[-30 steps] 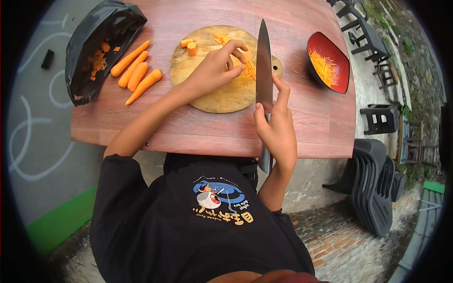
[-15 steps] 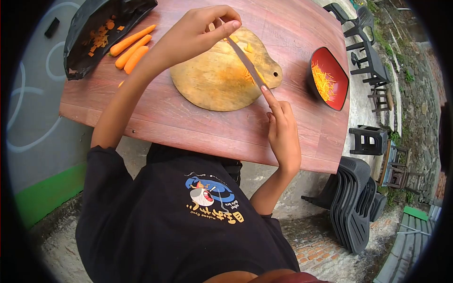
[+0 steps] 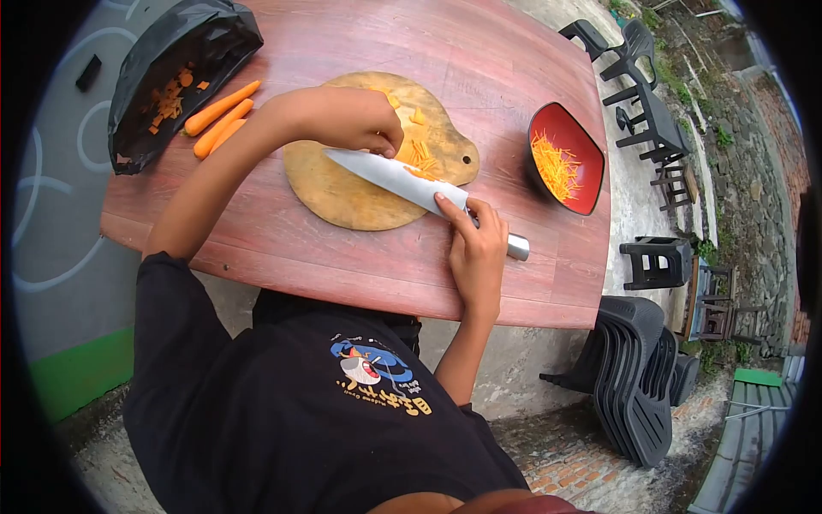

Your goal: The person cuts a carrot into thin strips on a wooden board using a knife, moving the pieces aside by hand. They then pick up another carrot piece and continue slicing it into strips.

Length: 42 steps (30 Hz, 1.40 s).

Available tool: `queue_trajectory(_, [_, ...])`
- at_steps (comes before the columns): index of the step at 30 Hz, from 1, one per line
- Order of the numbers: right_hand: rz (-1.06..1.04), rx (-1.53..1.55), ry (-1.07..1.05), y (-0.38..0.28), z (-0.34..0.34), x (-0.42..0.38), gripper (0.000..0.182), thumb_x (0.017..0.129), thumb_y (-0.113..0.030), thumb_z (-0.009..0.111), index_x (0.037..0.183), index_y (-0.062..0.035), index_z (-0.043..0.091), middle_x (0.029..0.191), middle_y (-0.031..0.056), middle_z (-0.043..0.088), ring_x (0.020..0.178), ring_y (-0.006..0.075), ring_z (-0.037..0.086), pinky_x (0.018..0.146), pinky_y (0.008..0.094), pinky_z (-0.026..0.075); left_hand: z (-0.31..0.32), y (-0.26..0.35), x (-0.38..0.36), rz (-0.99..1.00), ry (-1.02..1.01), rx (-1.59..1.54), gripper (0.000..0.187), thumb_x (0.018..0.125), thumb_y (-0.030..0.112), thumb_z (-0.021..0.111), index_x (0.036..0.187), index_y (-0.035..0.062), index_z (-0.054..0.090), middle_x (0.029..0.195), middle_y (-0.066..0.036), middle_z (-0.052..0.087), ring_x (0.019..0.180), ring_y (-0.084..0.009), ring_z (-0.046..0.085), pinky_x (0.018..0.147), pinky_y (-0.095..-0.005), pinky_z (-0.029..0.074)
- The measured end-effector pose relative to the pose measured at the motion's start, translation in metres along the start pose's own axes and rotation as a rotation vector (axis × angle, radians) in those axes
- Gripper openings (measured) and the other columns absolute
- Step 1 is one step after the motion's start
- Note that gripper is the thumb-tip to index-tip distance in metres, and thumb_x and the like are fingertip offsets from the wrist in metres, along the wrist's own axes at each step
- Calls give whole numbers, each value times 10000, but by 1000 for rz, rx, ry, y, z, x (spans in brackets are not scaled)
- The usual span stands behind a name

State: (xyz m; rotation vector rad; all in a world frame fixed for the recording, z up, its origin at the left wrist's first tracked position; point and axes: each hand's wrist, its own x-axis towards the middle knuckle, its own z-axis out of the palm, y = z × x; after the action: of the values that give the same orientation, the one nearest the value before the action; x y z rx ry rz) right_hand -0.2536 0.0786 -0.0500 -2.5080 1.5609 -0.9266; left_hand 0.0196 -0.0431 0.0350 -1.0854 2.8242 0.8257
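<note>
My right hand [image 3: 479, 244] is closed round the handle of a kitchen knife [image 3: 385, 177], its index finger stretched toward the base of the blade. The blade's broad side faces up over a round wooden cutting board [image 3: 342, 206]. Thin carrot strips [image 3: 421, 159] lie along the blade's far edge, and a few small carrot pieces [image 3: 417, 116] sit farther back on the board. My left hand [image 3: 355, 120] is over the board with fingers curled down beside the blade. Whatever its fingertips hold, if anything, is hidden.
A red bowl with a dark outside [image 3: 587, 171] holds carrot shreds on the right. Several whole carrots [image 3: 221, 107] lie at the left, beside a black plastic bag [image 3: 201, 43] with carrot scraps. Stacked dark chairs [image 3: 629, 377] stand off the table's right corner.
The knife has turned from edge-on to broad side up, with its tip now farther left. My left hand has come down from above the board to beside the blade.
</note>
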Motion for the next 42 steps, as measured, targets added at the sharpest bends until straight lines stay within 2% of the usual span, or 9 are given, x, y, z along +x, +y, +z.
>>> queue_trajectory(5, [2, -12, -25, 0, 1, -1, 599, 777, 54, 646, 1284, -255, 726, 1063, 96, 632, 988, 259, 602, 891, 406, 413, 6, -9, 13, 160, 258, 73, 214, 974, 201, 649, 1000, 1, 721, 961, -134, 721, 902, -264, 675, 804, -402, 523])
queue_trajectory(14, [24, -13, 0, 0, 3, -4, 590, 774, 43, 655, 1275, -259, 730, 1061, 89, 636, 986, 257, 603, 890, 401, 413, 19, -9, 11, 36, 18, -102, 310, 982, 285, 656, 1115, 14, 729, 994, -134, 744, 854, -263, 699, 765, -376, 539])
queue_trajectory(21, [-36, -15, -19, 0, 3, -4, 606, 764, 42, 657, 1275, -275, 730, 1081, 101, 641, 987, 260, 612, 899, 407, 419, 24, 6, 5, 46, 5, -290, 495, 948, 376, 708, 1233, -26, 666, 982, -170, 727, 935, -286, 694, 826, -392, 536])
queue_trajectory(23, [-47, -18, -18, -1, 4, -4, 608, 765, 43, 656, 1275, -280, 730, 1086, 102, 642, 989, 260, 613, 902, 408, 420, 38, 6, 11, 202, 44, -242, 509, 930, 370, 726, 1244, -24, 657, 955, -156, 722, 915, -274, 694, 806, -387, 537])
queue_trajectory(25, [-60, -25, -26, 0, 4, -5, 610, 766, 43, 654, 1274, -286, 731, 1091, 103, 644, 991, 259, 613, 904, 408, 421, 46, 1, 20, 352, 137, -203, 462, 905, 314, 758, 1206, -26, 677, 930, -146, 722, 869, -263, 695, 777, -369, 541])
queue_trajectory(27, [-79, -24, -38, 1, 4, -7, 607, 770, 39, 654, 1274, -291, 730, 1103, 111, 646, 998, 260, 614, 903, 408, 424, 32, 15, 25, 146, -80, -242, 379, 888, 237, 773, 1147, -31, 704, 916, -134, 725, 857, -247, 696, 765, -347, 542])
queue_trajectory(29, [-70, -28, -36, 0, 3, -7, 604, 772, 36, 655, 1271, -294, 731, 1105, 113, 648, 997, 261, 616, 900, 407, 426, 31, 13, 29, 111, -82, -274, 279, 891, 170, 763, 1078, -34, 731, 915, -131, 733, 848, -236, 698, 750, -340, 540])
queue_trajectory(39, [-78, -12, -22, -1, 2, -7, 577, 774, 22, 664, 1252, -293, 739, 1085, 117, 656, 974, 265, 624, 882, 408, 432, 37, -3, 31, 228, 379, -58, 163, 936, 136, 685, 1019, 17, 759, 954, -104, 698, 924, -276, 667, 837, -392, 519])
queue_trajectory(42, [-90, 3, -18, 0, 3, -7, 572, 772, 19, 668, 1246, -293, 741, 1071, 115, 654, 965, 267, 624, 877, 410, 433, 35, 4, 28, 169, 338, 43, 159, 943, 130, 668, 1024, 28, 759, 987, -87, 689, 952, -272, 665, 847, -390, 518])
